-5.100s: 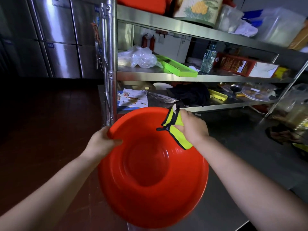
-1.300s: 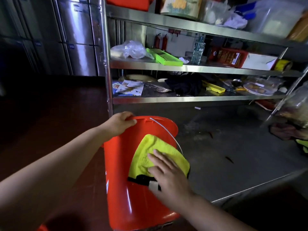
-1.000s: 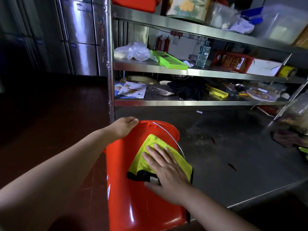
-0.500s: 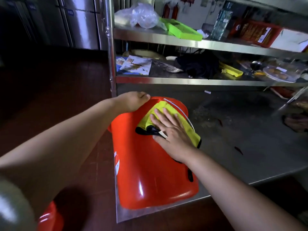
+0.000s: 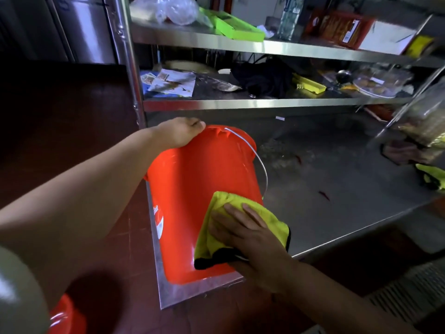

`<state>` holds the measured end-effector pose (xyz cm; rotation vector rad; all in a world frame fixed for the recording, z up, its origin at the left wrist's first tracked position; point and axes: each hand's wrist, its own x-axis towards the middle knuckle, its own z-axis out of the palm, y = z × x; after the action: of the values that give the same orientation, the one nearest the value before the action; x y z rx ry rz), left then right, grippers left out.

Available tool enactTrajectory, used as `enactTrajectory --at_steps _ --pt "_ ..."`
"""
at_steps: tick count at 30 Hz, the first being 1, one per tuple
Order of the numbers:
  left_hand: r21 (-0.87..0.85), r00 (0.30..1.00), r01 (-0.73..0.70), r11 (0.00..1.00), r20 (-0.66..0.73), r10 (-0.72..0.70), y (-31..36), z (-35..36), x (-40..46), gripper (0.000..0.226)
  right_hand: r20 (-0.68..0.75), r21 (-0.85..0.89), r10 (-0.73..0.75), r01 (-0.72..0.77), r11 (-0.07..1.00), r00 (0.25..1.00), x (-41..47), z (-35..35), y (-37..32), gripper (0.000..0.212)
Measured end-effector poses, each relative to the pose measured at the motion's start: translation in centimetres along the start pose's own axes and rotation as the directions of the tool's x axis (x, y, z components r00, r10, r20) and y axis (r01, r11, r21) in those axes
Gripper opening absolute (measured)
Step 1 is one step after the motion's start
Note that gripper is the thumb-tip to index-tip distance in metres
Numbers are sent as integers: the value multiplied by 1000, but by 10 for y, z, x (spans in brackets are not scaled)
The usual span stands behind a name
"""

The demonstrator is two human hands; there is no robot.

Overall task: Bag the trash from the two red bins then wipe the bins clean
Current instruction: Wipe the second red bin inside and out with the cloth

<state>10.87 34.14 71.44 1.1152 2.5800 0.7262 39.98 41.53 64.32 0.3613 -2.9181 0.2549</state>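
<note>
Wiping was well under way: the red plastic bin (image 5: 190,189) lay tilted on its side at the corner of the stainless-steel counter (image 5: 337,201), its rim pointing away toward the shelving and its base nearest the camera. The left hand (image 5: 179,132) gripped the far rim, fingers curled over the edge beside the thin wire bail handle (image 5: 255,155), steadying the bin. The right hand (image 5: 243,233) lay flat with straight fingers, pressing a yellow microfibre cloth with a black edge (image 5: 231,213) against the lower outside wall of the bin.

Judging from this, the bagging part looked done for this bin, since no trash showed on or around it, though its inside faced away and could not be checked. What remained appeared to be the rest of this outer wall, and possibly the second red bin (image 5: 66,317), of which only a curved edge showed on the dark red floor at the bottom left; whether that one had been cleaned could not be told.

A white and red round label (image 5: 159,221) sat on the bin's side, with orange lettering above it too skewed to read. The red carton (image 5: 337,27) on the upper steel shelf carried print that was too blurred to make out.
</note>
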Motion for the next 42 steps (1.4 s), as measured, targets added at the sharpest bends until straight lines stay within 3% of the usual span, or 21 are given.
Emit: enactTrajectory --at_steps 5,9,12,16,20,23,26,31,34,37,42 --pt "-33 1000 -26 999 -8 26 2 3 8 48 6 -2 54 -54 999 999 66 -15 32 57" --pt "-47 999 -34 998 -26 33 7 5 16 44 -84 16 222 -222 975 971 126 -28 61 52" --pt "-280 1000 -14 960 -25 7 -1 1 15 40 -104 39 227 -224 974 968 136 -21 65 51" --pt "-540 993 4 842 104 62 -44 -4 -11 29 -95 95 248 -240 966 964 119 -22 70 55" --pt "-567 995 2 824 -79 -57 -85 28 -40 29 -100 143 252 -237 961 963 88 -24 61 59" --pt "-444 980 -58 894 -194 -33 -79 38 -35 37 -84 45 206 -203 978 975 54 -16 41 59" --pt "-210 963 -105 972 -264 47 -62 36 -22 48 -13 -14 164 -164 986 986 12 -11 24 58" --pt "-58 954 -150 987 -272 129 -41 37 -8 51 82 -72 6 0 997 997 -38 -1 2 66" --pt "231 900 -172 958 -359 248 -30 26 -6 69 94 -23 -63 65 998 994 -28 -1 12 66" --pt "386 868 -193 902 -363 341 -30 12 -4 80 14 96 0 -1 995 1000 14 3 29 68" --pt "407 885 -135 903 -361 295 -38 12 -6 74 -132 203 165 -136 970 977 106 -14 79 53"
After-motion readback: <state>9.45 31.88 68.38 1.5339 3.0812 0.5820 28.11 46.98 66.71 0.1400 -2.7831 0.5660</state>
